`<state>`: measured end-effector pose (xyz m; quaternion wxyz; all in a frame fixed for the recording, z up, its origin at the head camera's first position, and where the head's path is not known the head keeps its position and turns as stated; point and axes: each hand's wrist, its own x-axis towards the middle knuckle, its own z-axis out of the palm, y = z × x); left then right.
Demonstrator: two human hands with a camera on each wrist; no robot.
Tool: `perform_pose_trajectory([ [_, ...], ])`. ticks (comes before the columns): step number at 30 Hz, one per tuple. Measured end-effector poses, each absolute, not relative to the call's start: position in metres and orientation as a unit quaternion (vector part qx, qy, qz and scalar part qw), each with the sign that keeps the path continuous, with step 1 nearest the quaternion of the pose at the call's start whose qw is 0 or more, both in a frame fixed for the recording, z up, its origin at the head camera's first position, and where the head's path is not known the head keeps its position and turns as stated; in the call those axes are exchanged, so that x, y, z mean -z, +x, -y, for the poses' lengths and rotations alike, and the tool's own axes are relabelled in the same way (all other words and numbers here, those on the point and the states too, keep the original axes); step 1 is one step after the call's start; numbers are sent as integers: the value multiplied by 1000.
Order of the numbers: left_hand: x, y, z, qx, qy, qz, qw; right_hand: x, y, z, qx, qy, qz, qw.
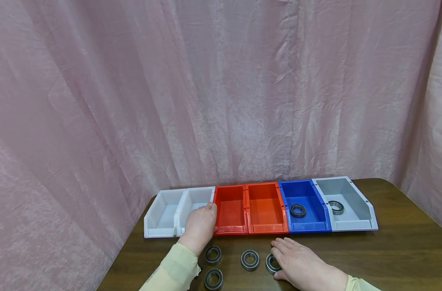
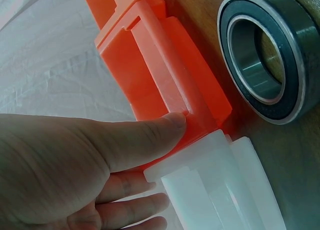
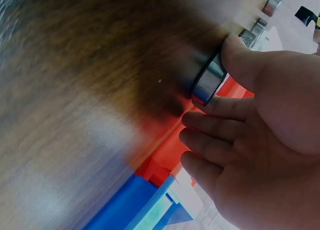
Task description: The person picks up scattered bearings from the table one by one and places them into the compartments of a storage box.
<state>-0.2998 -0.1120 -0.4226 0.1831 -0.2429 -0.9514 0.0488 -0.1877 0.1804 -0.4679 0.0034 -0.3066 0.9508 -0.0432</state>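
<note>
My left hand (image 1: pixel 200 224) is at the joint between the second white bin (image 1: pixel 200 195) and the left red bin (image 1: pixel 231 232). In the left wrist view the thumb presses the red bin's front rim, and the index fingertip is hidden behind the white bin's wall (image 2: pixel 220 175); together they pinch the adjoining walls. On the table my right hand (image 1: pixel 302 262) pinches a ball bearing (image 3: pixel 210 81) between thumb and index finger, the other fingers stretched out beside it. The hand covers part of this bearing in the head view.
Several loose bearings lie on the table, including one (image 1: pixel 250 267) left of my right hand and one (image 1: pixel 207 255) near my left wrist. The blue bin (image 1: pixel 309 227) and grey bin (image 1: pixel 355 225) each hold one bearing. A pink curtain (image 1: pixel 221 101) hangs behind the bins.
</note>
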Motion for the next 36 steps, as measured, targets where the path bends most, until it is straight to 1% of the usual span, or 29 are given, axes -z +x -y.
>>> perform_pose_trajectory([
  [5,425,-300,113,-51,-248,947,198,469,-188,-181,43,-309,-950,2],
  [12,424,-300,113,-50,-246,949,191,469,-187,-181,42,-315,-948,-5],
  [18,424,-300,113,-54,-251,945,204,468,-187,-181,40,-317,-948,-1],
  [26,423,-300,112,-56,-241,952,181,466,-185,-183,38,-324,-945,-5],
  [36,424,-300,112,-55,-240,952,182,459,-179,-184,41,-331,-943,-15],
])
